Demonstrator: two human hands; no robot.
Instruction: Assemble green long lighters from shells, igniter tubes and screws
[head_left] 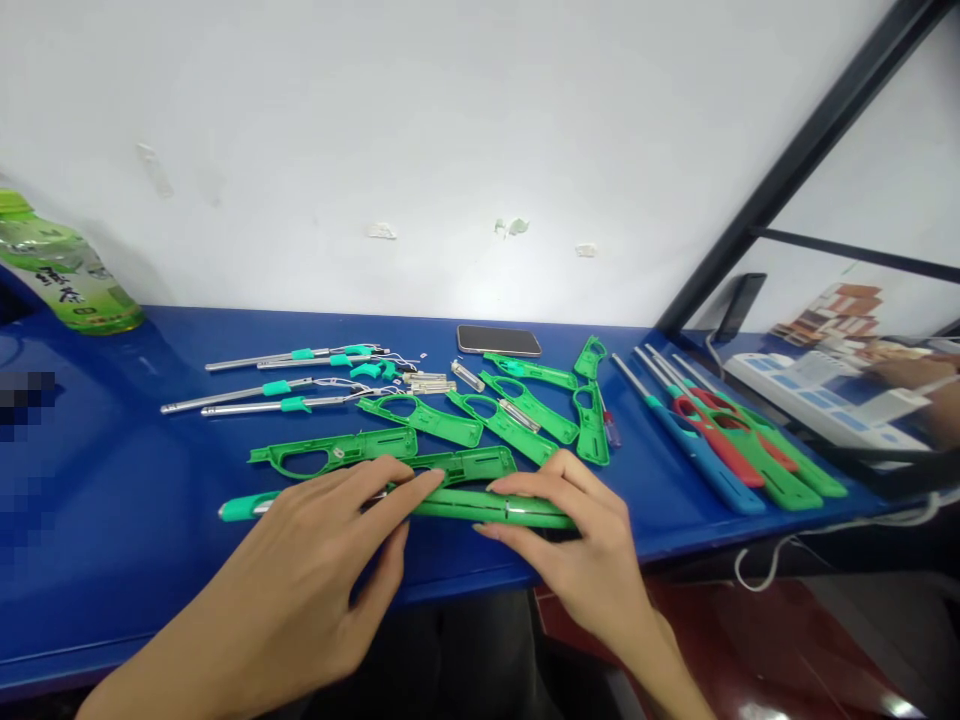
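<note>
A green long-necked gas lighter (pixel 457 504) lies lengthwise near the table's front edge, a seam running along its handle. My left hand (pixel 322 560) is closed over its trigger end and hides that part. Beyond this hand a teal tip (pixel 240 508) with a bit of metal sticks out to the left. My right hand (pixel 585 530) pinches the handle's right end between thumb and fingers. Just behind the hands lie open green handle halves (pixel 360 446). Further back are more halves (pixel 427 418), clear fuel tanks (pixel 468 376) and metal lighter tubes (pixel 255 402) with teal collars and wires.
Finished-looking lighters (pixel 720 460) in blue, red and green lie at the right. A phone (pixel 499 340) rests by the wall, and a screwdriver (pixel 612 430) lies right of the halves. A green drink bottle (pixel 71 270) stands far left. Behind a black frame (pixel 750 215), another person's hand (pixel 915 375) is blurred.
</note>
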